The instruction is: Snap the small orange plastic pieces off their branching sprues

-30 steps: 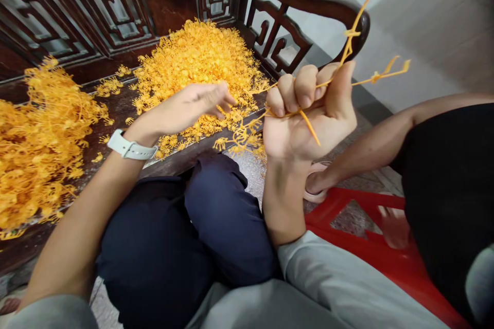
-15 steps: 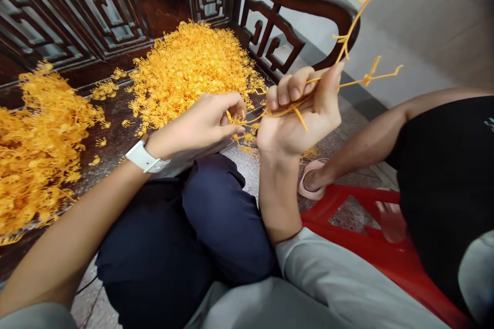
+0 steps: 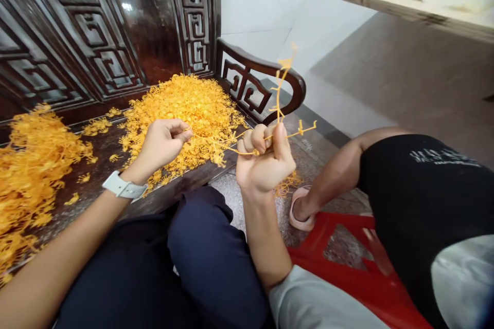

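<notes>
My left hand [image 3: 164,141], with a white watch strap [image 3: 122,186] at its wrist, is closed in a pinch on the end of thin orange plastic strands. My right hand [image 3: 264,159] has its fingers wrapped round the same branched orange plastic sprue [image 3: 278,95]. One stem rises from the fist with short side stubs, and another sticks out to the right. Between the two hands the strands run nearly straight. Under and behind them lies a heap of small, many-fingered orange plastic pieces [image 3: 181,103]. What the left fingertips pinch exactly is partly hidden.
A second orange heap [image 3: 31,164] covers the left of the dark carved wooden bench [image 3: 96,149]. The bench's armrest [image 3: 297,87] stands behind my right hand. Orange scraps [image 3: 287,182] lie on the floor. Beside me is a person's leg [image 3: 328,180] near a red plastic stool [image 3: 309,257].
My left hand has drawn away to the left from my right hand, and strands now stretch between them. The view has tilted upward, showing more of the bench back and wall.
</notes>
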`<state>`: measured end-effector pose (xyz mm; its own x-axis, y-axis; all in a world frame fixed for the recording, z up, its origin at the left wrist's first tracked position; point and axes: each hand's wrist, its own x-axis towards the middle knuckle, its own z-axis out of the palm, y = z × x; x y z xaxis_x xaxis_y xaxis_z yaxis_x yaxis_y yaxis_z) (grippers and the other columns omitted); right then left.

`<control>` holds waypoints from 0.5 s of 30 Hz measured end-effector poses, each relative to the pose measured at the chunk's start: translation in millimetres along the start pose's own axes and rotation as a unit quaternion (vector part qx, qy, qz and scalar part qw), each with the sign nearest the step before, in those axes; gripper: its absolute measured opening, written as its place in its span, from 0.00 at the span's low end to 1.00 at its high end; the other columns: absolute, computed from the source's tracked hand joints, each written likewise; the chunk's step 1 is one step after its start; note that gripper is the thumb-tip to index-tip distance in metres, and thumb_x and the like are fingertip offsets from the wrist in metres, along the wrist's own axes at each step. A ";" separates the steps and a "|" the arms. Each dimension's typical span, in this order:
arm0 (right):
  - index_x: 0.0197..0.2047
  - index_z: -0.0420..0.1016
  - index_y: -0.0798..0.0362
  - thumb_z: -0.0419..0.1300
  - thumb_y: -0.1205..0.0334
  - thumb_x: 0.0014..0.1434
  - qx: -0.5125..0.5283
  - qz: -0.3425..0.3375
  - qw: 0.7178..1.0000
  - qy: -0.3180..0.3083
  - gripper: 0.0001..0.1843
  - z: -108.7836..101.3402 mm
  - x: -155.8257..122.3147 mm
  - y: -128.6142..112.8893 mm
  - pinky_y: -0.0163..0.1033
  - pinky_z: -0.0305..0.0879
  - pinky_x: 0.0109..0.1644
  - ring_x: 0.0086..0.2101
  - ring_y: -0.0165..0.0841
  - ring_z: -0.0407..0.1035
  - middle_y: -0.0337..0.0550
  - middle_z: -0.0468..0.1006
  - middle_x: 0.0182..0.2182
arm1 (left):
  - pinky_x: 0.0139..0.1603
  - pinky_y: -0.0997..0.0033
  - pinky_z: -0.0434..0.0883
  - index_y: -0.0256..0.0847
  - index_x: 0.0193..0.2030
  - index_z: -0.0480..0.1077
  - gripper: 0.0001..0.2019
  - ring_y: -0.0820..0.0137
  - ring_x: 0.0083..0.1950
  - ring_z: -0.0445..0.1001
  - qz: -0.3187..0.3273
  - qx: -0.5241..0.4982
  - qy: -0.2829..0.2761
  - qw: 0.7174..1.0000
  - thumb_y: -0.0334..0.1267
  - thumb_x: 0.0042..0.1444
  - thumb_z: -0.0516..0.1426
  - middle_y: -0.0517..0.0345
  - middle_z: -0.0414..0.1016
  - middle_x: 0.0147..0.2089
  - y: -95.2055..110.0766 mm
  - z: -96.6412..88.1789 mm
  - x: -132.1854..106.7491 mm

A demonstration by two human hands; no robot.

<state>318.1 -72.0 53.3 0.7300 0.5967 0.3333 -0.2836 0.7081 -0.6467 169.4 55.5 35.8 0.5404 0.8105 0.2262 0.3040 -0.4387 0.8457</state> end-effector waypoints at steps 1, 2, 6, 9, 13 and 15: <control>0.25 0.47 0.49 0.61 0.41 0.68 -0.003 -0.001 1.000 -0.004 0.33 2.3 -2.7 0.3 0.34 0.40 0.21 0.19 0.25 0.38 0.29 0.45 0.19 | 0.29 0.66 0.66 0.42 0.27 0.75 0.07 0.65 0.28 0.73 -0.006 -0.008 0.006 1.000 0.42 0.51 0.63 0.55 0.77 0.26 0.3 0.8 0.8; 0.25 0.47 0.49 0.61 0.42 0.68 -0.007 -0.002 1.000 -0.005 0.32 4.3 -5.1 -0.5 0.34 0.41 0.21 0.19 0.25 0.38 0.29 0.44 0.19 | 0.29 0.67 0.65 0.41 0.27 0.74 0.07 0.66 0.28 0.73 -0.010 -0.014 0.012 1.000 0.41 0.50 0.63 0.55 0.77 0.27 -0.1 0.2 2.2; 0.25 0.44 0.49 0.63 0.50 0.65 -0.017 -0.047 0.998 0.038 0.31 6.2 -8.8 -18.6 0.34 0.37 0.21 0.19 0.25 0.35 0.28 0.41 0.19 | 0.28 0.69 0.59 0.41 0.29 0.69 0.06 0.72 0.28 0.66 -0.086 -0.075 0.160 0.981 0.38 0.48 0.62 0.59 0.73 0.29 -16.4 -18.9 10.9; 0.24 0.44 0.50 0.65 0.54 0.63 -0.013 -0.107 0.991 0.083 0.31 2.1 -6.9 -38.1 0.34 0.33 0.21 0.20 0.24 0.32 0.29 0.41 0.19 | 0.27 0.71 0.53 0.41 0.30 0.63 0.10 0.77 0.28 0.60 -0.199 -0.180 0.277 0.922 0.34 0.47 0.63 0.63 0.68 0.30 -42.5 -35.9 14.8; 0.25 0.45 0.51 0.67 0.52 0.63 0.005 -0.062 0.998 0.030 0.33 -0.4 -7.0 -42.6 0.33 0.35 0.21 0.20 0.24 0.33 0.29 0.41 0.20 | 0.31 0.70 0.65 0.40 0.43 0.75 0.15 0.74 0.32 0.69 -0.224 -0.246 0.212 0.919 0.29 0.45 0.61 0.56 0.76 0.41 -73.5 -32.8 16.8; 0.25 0.45 0.51 0.66 0.50 0.64 0.010 -0.035 0.999 0.013 0.33 1.0 -9.4 -36.8 0.32 0.38 0.22 0.20 0.25 0.34 0.29 0.41 0.21 | 0.42 0.67 0.73 0.41 0.52 0.78 0.22 0.66 0.46 0.77 -0.181 -0.212 0.170 0.945 0.31 0.48 0.62 0.48 0.78 0.54 -80.1 -26.5 18.3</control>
<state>321.0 -103.3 74.6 0.7651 0.5346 0.3590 -0.2422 0.7555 -0.6087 134.2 115.7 -15.0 0.1554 0.9873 -0.0334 0.0401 0.0275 0.9988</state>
